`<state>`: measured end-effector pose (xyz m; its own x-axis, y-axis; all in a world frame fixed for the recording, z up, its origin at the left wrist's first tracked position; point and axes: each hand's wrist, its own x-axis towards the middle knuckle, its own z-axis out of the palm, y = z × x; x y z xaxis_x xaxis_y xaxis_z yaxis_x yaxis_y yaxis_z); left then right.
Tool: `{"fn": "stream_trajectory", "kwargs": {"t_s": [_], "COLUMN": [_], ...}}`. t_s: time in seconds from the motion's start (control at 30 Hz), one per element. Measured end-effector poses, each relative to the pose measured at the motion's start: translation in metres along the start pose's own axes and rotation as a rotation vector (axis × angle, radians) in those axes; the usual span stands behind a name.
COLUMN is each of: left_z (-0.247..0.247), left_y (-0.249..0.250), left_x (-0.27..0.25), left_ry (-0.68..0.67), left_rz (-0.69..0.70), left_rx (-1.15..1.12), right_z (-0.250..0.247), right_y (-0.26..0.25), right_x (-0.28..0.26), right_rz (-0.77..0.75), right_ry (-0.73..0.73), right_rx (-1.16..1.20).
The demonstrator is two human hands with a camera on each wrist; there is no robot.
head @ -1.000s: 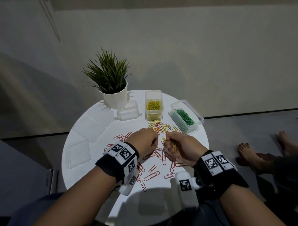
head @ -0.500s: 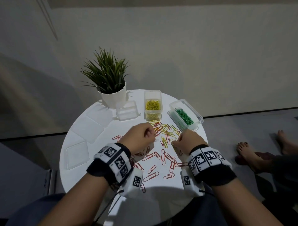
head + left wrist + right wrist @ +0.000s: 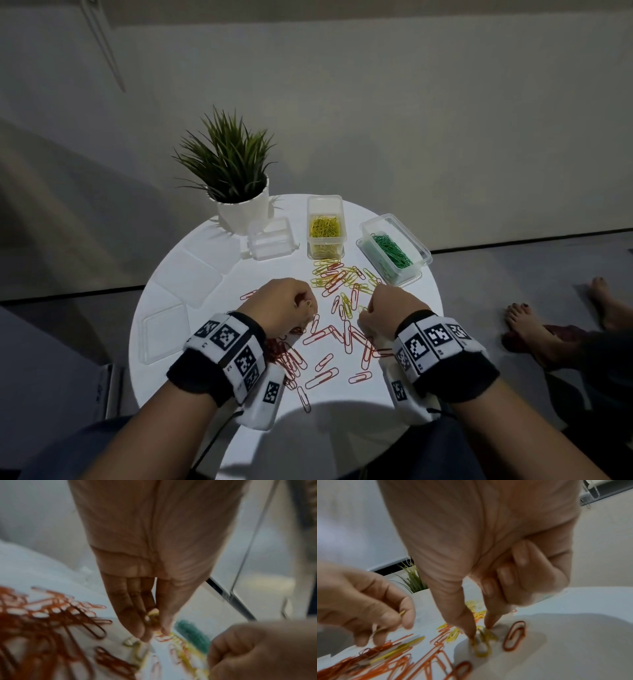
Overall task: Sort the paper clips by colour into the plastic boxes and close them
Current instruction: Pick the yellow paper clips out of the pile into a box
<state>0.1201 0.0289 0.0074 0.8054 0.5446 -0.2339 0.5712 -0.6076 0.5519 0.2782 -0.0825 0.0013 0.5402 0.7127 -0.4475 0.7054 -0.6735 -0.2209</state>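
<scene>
Red and yellow paper clips [image 3: 342,291] lie mixed on the round white table [image 3: 404,308]. A denser heap of red clips [image 3: 42,622] sits near my left wrist. My left hand [image 3: 301,308] [image 3: 153,632] hovers low over the pile and pinches yellow clips [image 3: 152,614] between thumb and fingers. My right hand [image 3: 364,311] [image 3: 479,630] has thumb and index tips down on a yellow clip [image 3: 481,646] lying on the table, pinching it, its other fingers curled in. At the back stand an empty clear box [image 3: 270,240], a box of yellow clips [image 3: 325,229] and a box of green clips [image 3: 394,253], all uncovered.
A potted plant [image 3: 239,185] stands at the table's back left, just behind the empty box. Clear lids [image 3: 198,274] [image 3: 164,334] lie flat along the left rim. Another person's bare feet [image 3: 534,329] rest on the floor to the right of the table.
The two hands were close together over the middle of the pile and have drawn apart. The right hand has come down onto a yellow clip on the table.
</scene>
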Motion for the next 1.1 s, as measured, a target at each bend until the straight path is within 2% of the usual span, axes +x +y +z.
{"fn": "stream_trajectory", "kwargs": {"t_s": [0.03, 0.13, 0.2, 0.27, 0.37, 0.43, 0.63, 0.73, 0.87, 0.93, 1.0, 1.07, 1.1], "left_z": [-0.001, -0.003, -0.005, -0.006, 0.0, 0.007, 0.016, 0.017, 0.017, 0.017, 0.014, 0.008, 0.004], "left_y": [0.0, 0.003, 0.003, 0.0, -0.003, -0.003, -0.002, 0.002, 0.008, 0.009, 0.005, 0.001, -0.001], "left_x": [0.0, 0.005, 0.01, 0.013, 0.012, 0.01, 0.012, 0.014, 0.017, 0.017, 0.015, 0.014, 0.013], "left_ry": [0.004, 0.051, 0.133, 0.183, 0.146, 0.124, 0.146, 0.101, 0.062, 0.095, 0.116, 0.132, 0.157], "left_rz": [-0.012, -0.094, -0.147, -0.172, -0.187, -0.18, -0.185, -0.224, -0.259, -0.25, -0.228, -0.209, -0.23], "left_rx": [-0.047, -0.376, -0.425, -0.291, 0.017, 0.11, 0.154, 0.143, 0.221, 0.223, 0.096, -0.188, -0.413], "right_z": [0.0, 0.0, 0.0, -0.001, -0.001, 0.0, 0.004, 0.004, -0.002, -0.008, -0.012, -0.012, -0.012], "right_y": [-0.001, -0.003, -0.007, -0.009, -0.008, -0.007, -0.008, -0.011, -0.007, 0.002, 0.011, 0.017, 0.018], "right_x": [-0.002, -0.004, -0.006, -0.006, -0.007, -0.008, -0.009, -0.01, -0.013, -0.014, -0.019, -0.024, -0.026], "right_rz": [-0.002, -0.013, -0.025, -0.037, -0.026, -0.024, -0.059, -0.072, -0.052, -0.074, -0.04, 0.045, 0.066], "right_ry": [0.006, 0.004, -0.006, 0.0, 0.021, 0.035, 0.038, 0.019, -0.039, -0.036, -0.084, -0.152, -0.191], "right_rx": [-0.015, -0.054, -0.075, -0.078, -0.033, 0.011, -0.028, -0.049, 0.038, 0.235, 0.717, 1.284, 1.477]}}
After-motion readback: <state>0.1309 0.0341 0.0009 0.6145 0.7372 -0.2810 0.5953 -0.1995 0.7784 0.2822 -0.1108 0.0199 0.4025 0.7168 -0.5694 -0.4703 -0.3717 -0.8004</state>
